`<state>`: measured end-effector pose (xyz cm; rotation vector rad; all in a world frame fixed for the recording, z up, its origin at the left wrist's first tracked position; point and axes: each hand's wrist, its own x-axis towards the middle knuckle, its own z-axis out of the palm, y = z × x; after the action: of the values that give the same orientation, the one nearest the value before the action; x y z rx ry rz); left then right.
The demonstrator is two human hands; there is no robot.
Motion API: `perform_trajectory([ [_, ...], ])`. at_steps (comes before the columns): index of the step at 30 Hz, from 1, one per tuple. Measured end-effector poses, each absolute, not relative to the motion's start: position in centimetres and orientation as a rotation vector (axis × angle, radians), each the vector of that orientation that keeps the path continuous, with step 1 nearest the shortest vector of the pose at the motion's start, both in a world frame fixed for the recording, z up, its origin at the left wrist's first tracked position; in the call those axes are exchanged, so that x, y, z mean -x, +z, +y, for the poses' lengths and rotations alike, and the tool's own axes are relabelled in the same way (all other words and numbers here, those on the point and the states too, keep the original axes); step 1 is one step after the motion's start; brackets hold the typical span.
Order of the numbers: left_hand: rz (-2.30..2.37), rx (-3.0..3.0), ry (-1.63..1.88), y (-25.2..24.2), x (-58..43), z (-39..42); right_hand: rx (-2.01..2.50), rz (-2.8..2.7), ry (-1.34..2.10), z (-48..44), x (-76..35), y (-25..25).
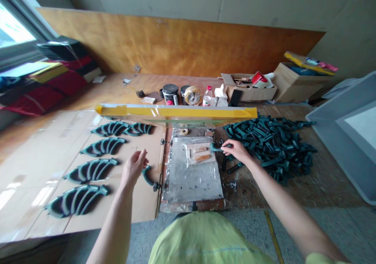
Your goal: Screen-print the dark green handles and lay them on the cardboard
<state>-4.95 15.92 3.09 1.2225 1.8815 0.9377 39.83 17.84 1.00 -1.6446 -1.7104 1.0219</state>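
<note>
My right hand (pixel 235 149) pinches a dark green curved plastic handle (pixel 216 148) above the right edge of the grey work plate. My left hand (pixel 136 165) hovers over the cardboard at left, its fingers loosely bent and a little apart, with nothing visible in them. Just beside it lies a single curved green handle (pixel 148 176). Further left, more handles lie nested in rows, such as the nearest row (pixel 78 203). A big heap of loose handles (pixel 270 144) spreads to the right. On the grey plate (pixel 188 181) is a clear plastic-wrapped patch (pixel 201 153) with brownish pieces.
A long yellow-taped bar (pixel 176 111) crosses behind the plate. Beyond it stand a black-lidded can (pixel 170 93), tape rolls (pixel 193 96), a red-capped bottle (pixel 207 96) and an open carton (pixel 249 89). A grey plastic bin (pixel 349 134) stands far right; dark bundles (pixel 58 84) sit left.
</note>
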Motion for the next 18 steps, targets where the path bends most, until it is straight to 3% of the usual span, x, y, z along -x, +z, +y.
perform_trajectory([
  [3,1.568,-1.139,1.374,8.6,1.8,18.2,1.396,-1.866,0.986,18.7,-34.8,-0.6],
  [7,1.291,-1.127,1.681,13.9,-0.8,19.9,1.428,-2.109,0.722,18.4,-31.5,-2.3],
  [13,1.292,-1.210,1.719,14.8,-1.3,20.5,1.530,-2.409,0.274,17.1,-29.8,-1.2],
  [18,1.297,-1.175,1.683,14.4,-1.7,19.7,1.246,-2.737,0.375,18.1,-27.3,-1.6],
])
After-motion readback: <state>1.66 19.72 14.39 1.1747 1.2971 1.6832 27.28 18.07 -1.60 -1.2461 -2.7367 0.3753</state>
